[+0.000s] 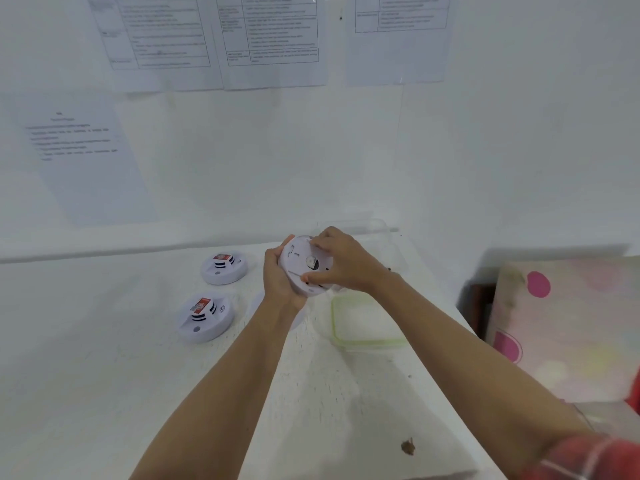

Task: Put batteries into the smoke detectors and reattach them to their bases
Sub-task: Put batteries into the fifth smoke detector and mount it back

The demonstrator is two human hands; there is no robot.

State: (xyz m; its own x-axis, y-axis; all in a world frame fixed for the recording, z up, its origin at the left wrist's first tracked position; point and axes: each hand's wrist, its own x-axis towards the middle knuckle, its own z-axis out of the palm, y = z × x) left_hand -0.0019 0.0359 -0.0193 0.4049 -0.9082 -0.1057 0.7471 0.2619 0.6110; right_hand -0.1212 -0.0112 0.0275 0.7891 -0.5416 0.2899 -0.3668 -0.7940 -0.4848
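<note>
Cupping a round white smoke detector above the table, the left hand holds its edge while the right hand pinches its rim. Left of it, on the table, sit a nearer detector and a farther detector, both red-labelled.

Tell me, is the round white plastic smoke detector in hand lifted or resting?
Lifted: left hand and right hand both hold the round white smoke detector above the white table.
</note>
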